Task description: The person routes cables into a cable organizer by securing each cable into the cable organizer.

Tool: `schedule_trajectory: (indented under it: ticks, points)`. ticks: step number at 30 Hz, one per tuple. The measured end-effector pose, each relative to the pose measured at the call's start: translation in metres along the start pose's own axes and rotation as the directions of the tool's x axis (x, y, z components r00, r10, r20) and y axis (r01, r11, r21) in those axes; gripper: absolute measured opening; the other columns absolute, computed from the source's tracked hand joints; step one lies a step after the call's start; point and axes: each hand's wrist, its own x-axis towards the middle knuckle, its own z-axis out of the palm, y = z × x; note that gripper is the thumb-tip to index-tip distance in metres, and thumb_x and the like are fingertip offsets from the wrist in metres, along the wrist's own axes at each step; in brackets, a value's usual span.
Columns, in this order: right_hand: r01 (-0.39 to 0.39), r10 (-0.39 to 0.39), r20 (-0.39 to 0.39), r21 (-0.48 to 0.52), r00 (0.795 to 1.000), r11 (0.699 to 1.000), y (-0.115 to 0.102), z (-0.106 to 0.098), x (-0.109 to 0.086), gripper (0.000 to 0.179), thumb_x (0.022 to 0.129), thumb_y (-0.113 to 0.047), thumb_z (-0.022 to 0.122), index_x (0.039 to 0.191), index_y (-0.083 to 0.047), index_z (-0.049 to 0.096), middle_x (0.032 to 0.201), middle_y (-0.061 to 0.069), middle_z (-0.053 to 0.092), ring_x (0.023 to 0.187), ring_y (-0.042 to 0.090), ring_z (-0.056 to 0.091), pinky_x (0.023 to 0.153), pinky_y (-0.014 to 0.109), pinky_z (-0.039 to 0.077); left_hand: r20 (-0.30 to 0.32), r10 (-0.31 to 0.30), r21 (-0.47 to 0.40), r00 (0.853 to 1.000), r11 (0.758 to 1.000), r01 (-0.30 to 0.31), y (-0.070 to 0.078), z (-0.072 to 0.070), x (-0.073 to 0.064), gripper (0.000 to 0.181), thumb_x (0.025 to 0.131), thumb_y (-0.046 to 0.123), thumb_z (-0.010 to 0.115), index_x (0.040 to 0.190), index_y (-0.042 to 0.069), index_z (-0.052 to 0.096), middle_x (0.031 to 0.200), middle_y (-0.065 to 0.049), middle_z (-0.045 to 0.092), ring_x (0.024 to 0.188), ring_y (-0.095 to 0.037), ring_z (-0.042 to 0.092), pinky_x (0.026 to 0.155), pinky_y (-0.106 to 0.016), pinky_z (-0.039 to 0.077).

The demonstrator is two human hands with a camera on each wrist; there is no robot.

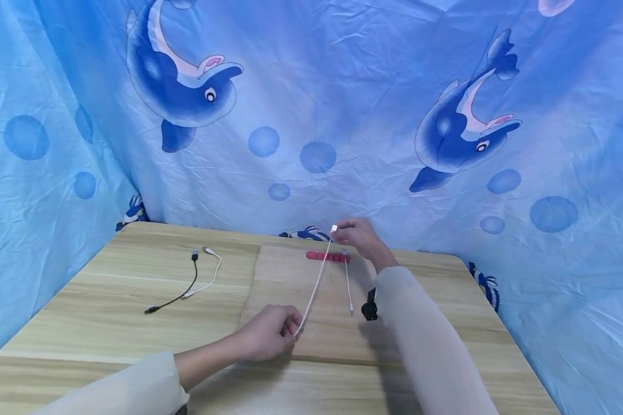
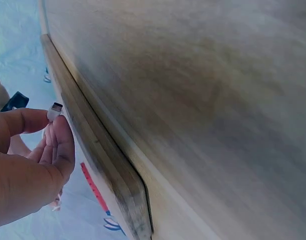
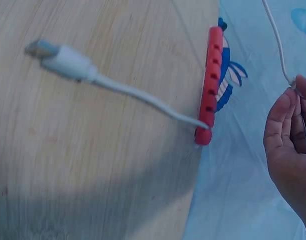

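Observation:
A white USB cable (image 1: 315, 288) is stretched at a slant between my two hands. My left hand (image 1: 270, 334) pinches its lower end, and the white connector (image 2: 54, 111) pokes out between thumb and fingertips. At the upper end, my right hand (image 1: 360, 236) pinches the cable by its USB plug (image 1: 334, 229), above the far edge of the wooden board (image 1: 275, 276). Below that hand lies a red slotted cable holder (image 3: 211, 85) along the board's far edge. A second, short white cable (image 3: 138, 93) sits in the holder's end slot, its loose plug pointing toward me.
Left of the board, a black USB cable (image 1: 192, 280) and another short white cable (image 1: 218, 268) lie crossing on the wooden table (image 1: 109, 300). A blue dolphin-print curtain (image 1: 311, 115) hangs behind the table. A black device (image 1: 370, 306) is strapped at my right wrist.

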Motion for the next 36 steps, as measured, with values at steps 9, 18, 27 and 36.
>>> schedule_trajectory:
  ticks: [9, 18, 27, 36]
  points:
    - [0.017, -0.019, -0.043, -0.034, 0.999, 0.999, 0.018, -0.012, 0.001, 0.031, 0.086, 0.008, 0.074, 0.115, 0.014, 0.066, 0.100, 0.018, 0.073, 0.081, 0.017, 0.072, 0.082, 0.034, 0.061, 0.003, 0.021, 0.024, 1.000, 0.999, -0.021, 0.002, 0.014, 0.013, 0.023, 0.079, -0.013, 0.066, 0.099, -0.002, 0.068, 0.080, 0.003, 0.062, 0.071, -0.006, 0.056, 0.065, -0.021, 0.051]
    - [0.014, -0.040, -0.129, -0.193, 0.991, 0.981, 0.031, -0.017, 0.001, 0.024, 0.085, 0.002, 0.078, 0.108, 0.005, 0.072, 0.099, 0.014, 0.073, 0.080, 0.017, 0.070, 0.081, 0.033, 0.060, -0.013, 0.074, 0.066, 0.997, 0.995, -0.073, 0.010, 0.026, 0.027, 0.016, 0.077, -0.012, 0.063, 0.081, 0.003, 0.068, 0.071, 0.004, 0.060, 0.065, -0.002, 0.052, 0.063, -0.020, 0.049]
    - [-0.065, 0.018, -0.186, -0.250, 0.982, 0.966, 0.042, -0.011, 0.004, 0.017, 0.087, -0.004, 0.079, 0.103, -0.003, 0.075, 0.102, 0.012, 0.074, 0.095, 0.025, 0.070, 0.080, 0.032, 0.057, -0.024, 0.071, 0.042, 0.997, 0.997, -0.069, 0.014, 0.035, 0.035, 0.027, 0.076, -0.012, 0.063, 0.067, 0.012, 0.057, 0.066, 0.006, 0.057, 0.062, -0.001, 0.050, 0.060, -0.020, 0.046]
    - [-0.097, 0.040, -0.213, -0.261, 0.976, 0.960, 0.046, -0.011, 0.004, 0.019, 0.087, -0.001, 0.078, 0.105, -0.003, 0.073, 0.101, 0.014, 0.075, 0.089, 0.024, 0.071, 0.072, 0.029, 0.055, 0.040, -0.058, -0.167, 0.998, 0.984, 0.063, 0.010, 0.035, 0.040, 0.018, 0.082, -0.011, 0.066, 0.097, -0.004, 0.073, 0.079, 0.000, 0.064, 0.075, -0.010, 0.058, 0.064, -0.022, 0.051]
